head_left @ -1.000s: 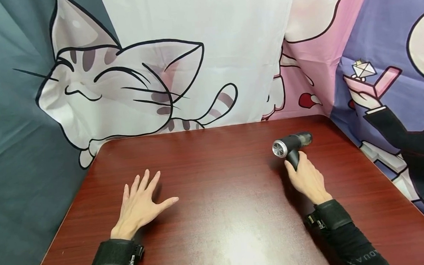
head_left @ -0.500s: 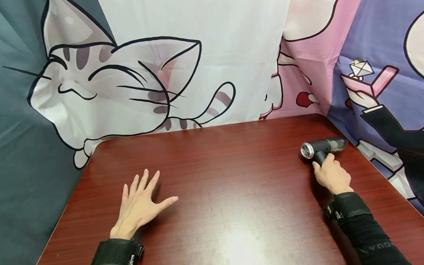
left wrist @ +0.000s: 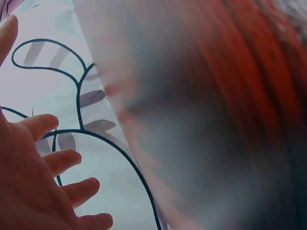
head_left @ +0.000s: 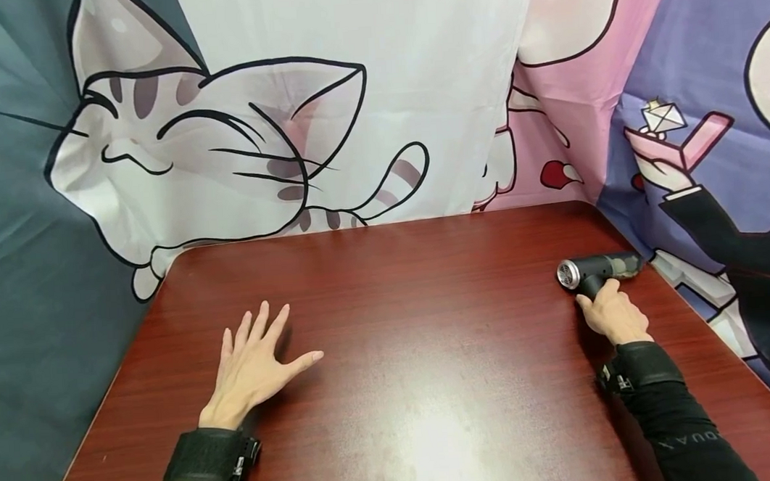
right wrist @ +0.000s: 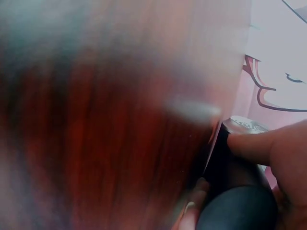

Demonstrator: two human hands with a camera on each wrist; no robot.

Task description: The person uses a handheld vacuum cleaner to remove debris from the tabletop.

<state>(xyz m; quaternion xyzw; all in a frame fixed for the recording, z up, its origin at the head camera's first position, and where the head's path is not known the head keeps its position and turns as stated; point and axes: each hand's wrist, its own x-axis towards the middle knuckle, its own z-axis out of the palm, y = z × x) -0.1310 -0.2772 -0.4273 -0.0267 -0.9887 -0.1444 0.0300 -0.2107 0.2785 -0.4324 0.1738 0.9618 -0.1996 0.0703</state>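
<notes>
A black hair-dryer-shaped device [head_left: 598,267] is near the table's right edge, with a round silver grille on its left end and a see-through part on its right end. My right hand [head_left: 616,314] grips its handle. In the right wrist view the thumb [right wrist: 252,147] lies along the dark handle [right wrist: 240,208], whose rounded base faces the camera. Whether the device touches the table I cannot tell. My left hand [head_left: 251,371] holds nothing, palm down over the left part of the table, fingers spread and thumb out. The left wrist view shows its spread fingers [left wrist: 67,163].
The reddish-brown wooden table [head_left: 388,306] reflects a bright patch of light near the front. Behind it hangs a white cloth [head_left: 442,85] with a cartoon cat, and printed pink and purple cloth [head_left: 663,59] covers the right side. Grey-green cloth [head_left: 43,324] borders the left.
My right hand has carried the device rightward, near the table's right edge, moving only slightly in the last half second. The left hand stays in place.
</notes>
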